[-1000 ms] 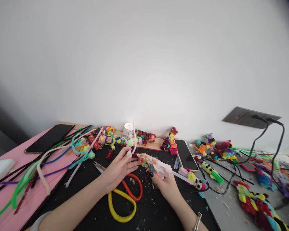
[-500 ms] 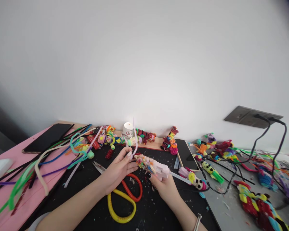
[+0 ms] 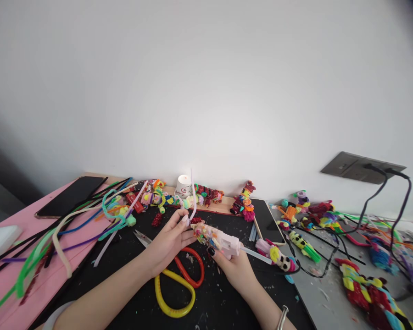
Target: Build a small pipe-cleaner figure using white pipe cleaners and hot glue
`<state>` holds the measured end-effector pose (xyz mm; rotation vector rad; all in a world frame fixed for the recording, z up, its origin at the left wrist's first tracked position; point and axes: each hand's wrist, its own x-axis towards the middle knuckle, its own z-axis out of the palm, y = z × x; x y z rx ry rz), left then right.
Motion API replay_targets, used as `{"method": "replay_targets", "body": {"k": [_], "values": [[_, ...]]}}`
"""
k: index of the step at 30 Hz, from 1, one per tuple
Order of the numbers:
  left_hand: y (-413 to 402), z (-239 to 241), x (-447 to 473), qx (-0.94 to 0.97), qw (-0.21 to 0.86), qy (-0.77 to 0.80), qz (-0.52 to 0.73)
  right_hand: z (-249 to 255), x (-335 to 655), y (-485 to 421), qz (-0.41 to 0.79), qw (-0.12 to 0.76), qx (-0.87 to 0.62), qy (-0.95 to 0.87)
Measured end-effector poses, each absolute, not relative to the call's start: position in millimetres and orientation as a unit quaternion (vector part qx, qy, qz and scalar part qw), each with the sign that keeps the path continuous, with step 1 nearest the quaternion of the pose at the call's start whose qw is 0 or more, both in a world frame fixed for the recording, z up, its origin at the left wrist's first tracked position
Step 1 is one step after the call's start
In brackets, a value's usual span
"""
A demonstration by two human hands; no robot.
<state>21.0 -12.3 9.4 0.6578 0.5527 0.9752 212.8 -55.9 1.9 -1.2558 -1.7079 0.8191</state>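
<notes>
Head view: a pale pipe cleaner (image 3: 193, 195) is pinched upright by the left hand (image 3: 168, 242), at 12 o'clock of the nozzle of a glue gun (image 3: 223, 242); the gun is clasped by the right hand (image 3: 237, 269); scissors (image 3: 179, 286) lie at 6 o'clock; bare black mat (image 3: 223, 305) lies open toward the near edge.

Reaches in from lower left with a bare forearm, left grip (image 3: 168, 243) palm turned inward, thumb and fingertips pinched together. Holds right grip (image 3: 233, 268) just beside it, fingers curled closed, dark-painted nail showing.
</notes>
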Motion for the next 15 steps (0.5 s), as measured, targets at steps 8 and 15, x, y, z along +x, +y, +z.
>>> {"method": "replay_targets", "body": {"k": [8,15], "values": [[-12.3,9.5,21.9,0.309,0.793,0.257,0.459,-5.1,213.5,-56.9,0.284,0.393,-0.543,-0.685],[-12.8,10.5,21.6,0.294,0.793,0.263,0.464,-2.2,212.1,-56.5,0.290,0.409,-0.513,-0.697]]}}
